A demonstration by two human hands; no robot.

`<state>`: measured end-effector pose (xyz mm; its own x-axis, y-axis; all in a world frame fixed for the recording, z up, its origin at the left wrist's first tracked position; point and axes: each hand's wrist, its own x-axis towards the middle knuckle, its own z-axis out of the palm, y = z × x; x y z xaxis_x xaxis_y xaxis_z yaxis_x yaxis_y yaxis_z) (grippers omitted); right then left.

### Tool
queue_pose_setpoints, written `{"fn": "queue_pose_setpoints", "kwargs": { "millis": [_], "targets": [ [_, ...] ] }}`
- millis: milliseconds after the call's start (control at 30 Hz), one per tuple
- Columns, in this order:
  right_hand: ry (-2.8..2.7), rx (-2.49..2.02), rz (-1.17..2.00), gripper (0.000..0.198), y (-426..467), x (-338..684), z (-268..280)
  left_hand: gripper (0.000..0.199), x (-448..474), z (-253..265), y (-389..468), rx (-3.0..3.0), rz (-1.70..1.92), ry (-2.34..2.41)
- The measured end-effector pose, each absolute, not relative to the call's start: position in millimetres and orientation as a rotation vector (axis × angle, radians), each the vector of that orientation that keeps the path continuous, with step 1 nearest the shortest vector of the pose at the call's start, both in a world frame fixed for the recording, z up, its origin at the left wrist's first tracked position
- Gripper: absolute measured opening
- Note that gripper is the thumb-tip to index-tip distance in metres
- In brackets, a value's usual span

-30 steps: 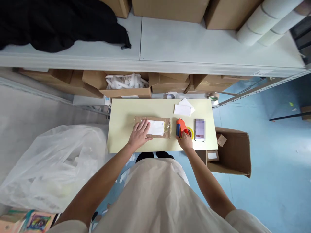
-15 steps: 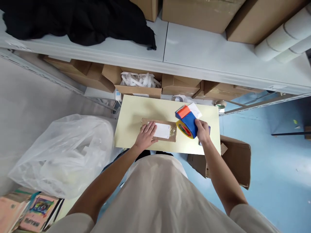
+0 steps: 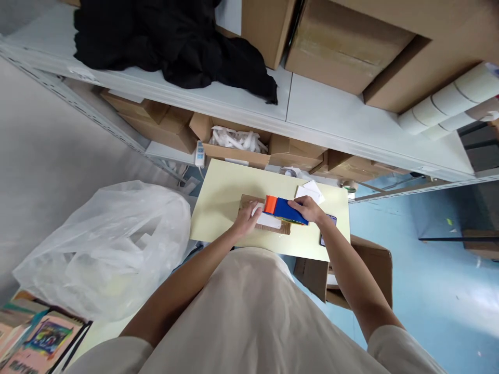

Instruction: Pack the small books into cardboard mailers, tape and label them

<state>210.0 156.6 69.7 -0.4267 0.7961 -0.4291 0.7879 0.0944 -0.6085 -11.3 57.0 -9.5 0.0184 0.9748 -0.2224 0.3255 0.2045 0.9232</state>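
Observation:
A small flat cardboard box point(image 3: 285, 228) with a white label point(image 3: 270, 220) lies on the pale yellow table point(image 3: 218, 187). My left hand point(image 3: 245, 219) grips the box's left end, its fingers bent over the cardboard; their undersides are hidden. In my right hand point(image 3: 310, 209) is a blue tape dispenser point(image 3: 287, 210) with an orange front end, held nearly level over the box. That orange end is close to my left fingertips, and whether they touch cannot be told. The yellow tape roll shows only as a thin edge under the dispenser.
White paper slips point(image 3: 310, 192) and a phone point(image 3: 330, 223) lie to the right on the table. Behind it stands a shelf point(image 3: 331, 114) with cartons and black cloth point(image 3: 187, 52). A big plastic bag point(image 3: 113, 249) is at left, an open carton point(image 3: 374, 259) at right.
My right hand has brought the tape dispenser left and turned it level over the box. My left hand, flat on the box before, now has bent fingers. The view has shifted slightly.

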Motion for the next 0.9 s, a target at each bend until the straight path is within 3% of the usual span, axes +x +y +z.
{"fn": "queue_pose_setpoints", "kwargs": {
  "millis": [233, 567, 700, 900],
  "targets": [
    [-2.23, -1.671, 1.343, 0.051, 158, 215, 65, 0.044, -9, -1, 80, 0.341, 0.928, 0.988],
    [-2.232, -1.671, 1.309, 0.052, 152, 214, 70, 0.014, 1, -2, 91, 0.318, 1.004, 1.211],
    [-2.326, -1.728, 1.174, 0.054, 151, 200, 83, 0.014, -3, 4, 89, 0.378, 1.08, 1.274],
    [-2.419, -1.784, 1.097, 0.055, 155, 210, 105, 0.032, -57, 7, 79, 0.422, 1.19, 1.332]
  ]
}}
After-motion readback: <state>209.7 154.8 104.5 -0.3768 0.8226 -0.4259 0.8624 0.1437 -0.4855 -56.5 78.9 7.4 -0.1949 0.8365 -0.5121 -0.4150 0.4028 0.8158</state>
